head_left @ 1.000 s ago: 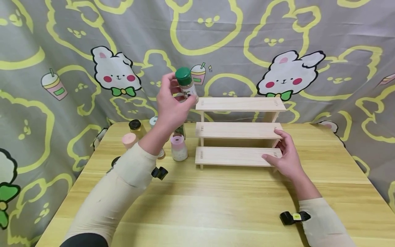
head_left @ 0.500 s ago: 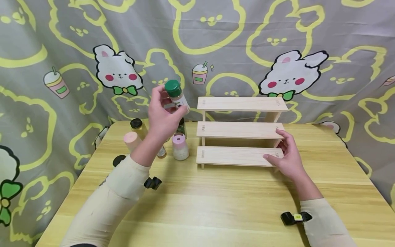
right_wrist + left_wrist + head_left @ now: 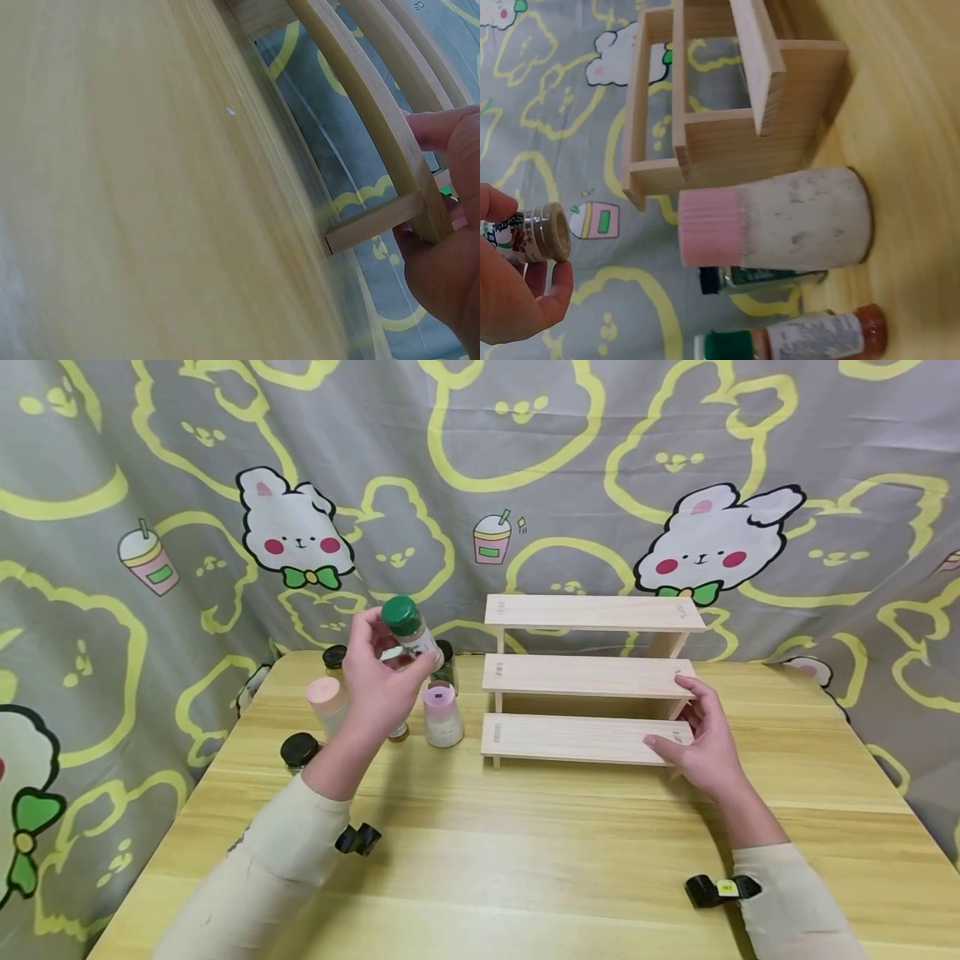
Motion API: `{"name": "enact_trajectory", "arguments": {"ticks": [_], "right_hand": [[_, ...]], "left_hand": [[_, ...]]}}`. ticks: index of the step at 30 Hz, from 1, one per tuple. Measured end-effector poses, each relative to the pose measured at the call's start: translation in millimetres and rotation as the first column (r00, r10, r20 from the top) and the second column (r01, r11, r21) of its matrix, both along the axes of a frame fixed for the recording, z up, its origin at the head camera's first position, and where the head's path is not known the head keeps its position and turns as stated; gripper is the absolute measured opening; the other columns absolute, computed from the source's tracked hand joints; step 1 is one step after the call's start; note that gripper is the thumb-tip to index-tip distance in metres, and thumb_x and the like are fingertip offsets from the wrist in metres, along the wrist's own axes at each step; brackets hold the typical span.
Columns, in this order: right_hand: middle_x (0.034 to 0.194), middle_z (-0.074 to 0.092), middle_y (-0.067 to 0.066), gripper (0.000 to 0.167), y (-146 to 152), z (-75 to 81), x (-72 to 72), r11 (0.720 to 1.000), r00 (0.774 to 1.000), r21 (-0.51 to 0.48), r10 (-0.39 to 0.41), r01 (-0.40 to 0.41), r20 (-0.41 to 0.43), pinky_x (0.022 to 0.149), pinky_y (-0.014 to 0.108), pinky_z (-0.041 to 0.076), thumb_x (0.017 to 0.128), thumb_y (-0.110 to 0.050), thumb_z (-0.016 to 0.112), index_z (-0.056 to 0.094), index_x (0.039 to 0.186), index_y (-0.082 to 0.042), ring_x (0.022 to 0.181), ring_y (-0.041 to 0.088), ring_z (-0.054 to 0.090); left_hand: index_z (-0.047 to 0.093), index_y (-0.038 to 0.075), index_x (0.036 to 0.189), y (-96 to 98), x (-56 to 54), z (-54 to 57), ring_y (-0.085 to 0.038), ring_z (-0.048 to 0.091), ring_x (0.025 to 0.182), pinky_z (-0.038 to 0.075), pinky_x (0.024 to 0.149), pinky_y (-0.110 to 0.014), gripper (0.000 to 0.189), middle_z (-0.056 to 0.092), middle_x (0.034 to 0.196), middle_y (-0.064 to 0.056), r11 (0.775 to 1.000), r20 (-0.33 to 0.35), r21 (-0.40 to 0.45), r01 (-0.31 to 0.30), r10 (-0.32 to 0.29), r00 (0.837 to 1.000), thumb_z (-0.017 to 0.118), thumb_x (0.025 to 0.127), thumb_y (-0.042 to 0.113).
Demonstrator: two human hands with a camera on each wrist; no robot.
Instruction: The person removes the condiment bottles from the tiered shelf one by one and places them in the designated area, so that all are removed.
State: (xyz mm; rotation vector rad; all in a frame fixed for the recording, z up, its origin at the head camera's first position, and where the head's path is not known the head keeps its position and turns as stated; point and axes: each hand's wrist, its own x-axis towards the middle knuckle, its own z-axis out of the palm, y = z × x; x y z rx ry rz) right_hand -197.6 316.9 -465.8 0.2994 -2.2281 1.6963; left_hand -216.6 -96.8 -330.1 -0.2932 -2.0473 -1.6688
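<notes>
My left hand [image 3: 378, 685] holds a small spice jar [image 3: 420, 643] with a green cap, fingers and thumb around its sides. The jar leans, cap up and to the left, and is raised over the group of jars left of the shelf. In the left wrist view, the base of the spice jar [image 3: 553, 231] faces the camera and its cap is out of sight. A three-tier wooden shelf [image 3: 585, 675] stands on the table. My right hand [image 3: 708, 747] grips its right end, thumb on the lowest board and fingers at the middle one.
Left of the shelf are a pink-lidded jar [image 3: 443, 722], a dark-lidded jar [image 3: 446, 672], a peach-capped bottle [image 3: 326, 695] and black-capped jars [image 3: 300, 749]. A green-capped bottle [image 3: 817, 341] shows in the left wrist view. A patterned curtain [image 3: 555, 468] hangs behind the table [image 3: 525, 860].
My left hand has come down and to the left with the spice jar, away from the shelf's top board. My right hand keeps its grip on the shelf.
</notes>
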Motion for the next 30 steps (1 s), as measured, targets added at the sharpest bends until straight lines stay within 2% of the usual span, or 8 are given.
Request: {"name": "enact_trajectory", "arguments": {"ticks": [6, 13, 16, 24, 30], "right_hand": [[0.14, 0.044, 0.01, 0.102, 0.8, -1.0, -0.4, 1.0, 1.0, 0.005, -0.004, 0.004, 0.009, 0.09, 0.017, 0.045, 0.069, 0.024, 0.077, 0.032, 0.153, -0.011, 0.116, 0.025, 0.05], [0.141, 0.043, 0.011, 0.102, 0.7, -0.1, -0.1, 1.0, 1.0, 0.009, 0.002, -0.002, 0.008, 0.09, 0.017, 0.044, 0.069, 0.025, 0.076, 0.031, 0.153, -0.011, 0.118, 0.026, 0.049], [0.141, 0.043, 0.012, 0.102, 0.9, 0.0, -0.8, 1.0, 1.0, 0.01, 0.003, -0.003, 0.006, 0.089, 0.017, 0.045, 0.069, 0.025, 0.076, 0.031, 0.153, -0.011, 0.117, 0.026, 0.049], [0.141, 0.042, 0.012, 0.102, 0.5, 0.5, -1.2, 1.0, 1.0, 0.005, 0.008, -0.008, -0.002, 0.089, 0.017, 0.045, 0.068, 0.026, 0.076, 0.031, 0.153, -0.009, 0.117, 0.023, 0.049], [0.142, 0.041, 0.013, 0.102, 0.3, 0.7, -1.1, 1.0, 1.0, 0.014, 0.006, -0.006, -0.003, 0.09, 0.017, 0.044, 0.068, 0.026, 0.076, 0.031, 0.153, -0.009, 0.117, 0.023, 0.049]], "left_hand": [[0.044, 0.006, 0.128, -9.2, 7.7, -11.2, -0.017, 0.057, 0.102, 0.053, 0.088, -0.04, 0.057, 0.055, 0.115, -0.005, 1.0, 0.055, 0.01, -0.021, 0.02, 0.998, 0.077, 0.082, -0.003], [0.042, 0.003, 0.128, -19.9, 18.6, -33.7, -0.017, 0.056, 0.103, 0.053, 0.088, -0.038, 0.058, 0.054, 0.117, -0.008, 1.0, 0.076, 0.007, -0.021, 0.021, 0.997, 0.076, 0.082, -0.005], [0.041, 0.001, 0.129, -23.7, 24.2, -42.3, -0.018, 0.055, 0.104, 0.052, 0.089, -0.038, 0.059, 0.053, 0.118, -0.009, 0.999, 0.095, 0.004, -0.039, 0.038, 0.995, 0.076, 0.082, -0.006], [0.043, 0.0, 0.128, -32.6, 33.2, -57.7, -0.02, 0.057, 0.102, 0.055, 0.082, -0.034, 0.06, 0.054, 0.118, -0.01, 0.993, 0.14, -0.036, -0.11, 0.114, 0.984, 0.078, 0.079, -0.008], [0.045, 0.0, 0.124, -38.5, 36.9, -75.1, -0.021, 0.058, 0.1, 0.056, 0.081, -0.034, 0.059, 0.055, 0.113, -0.011, 0.991, 0.185, -0.043, -0.124, 0.13, 0.974, 0.078, 0.076, -0.01]]}}
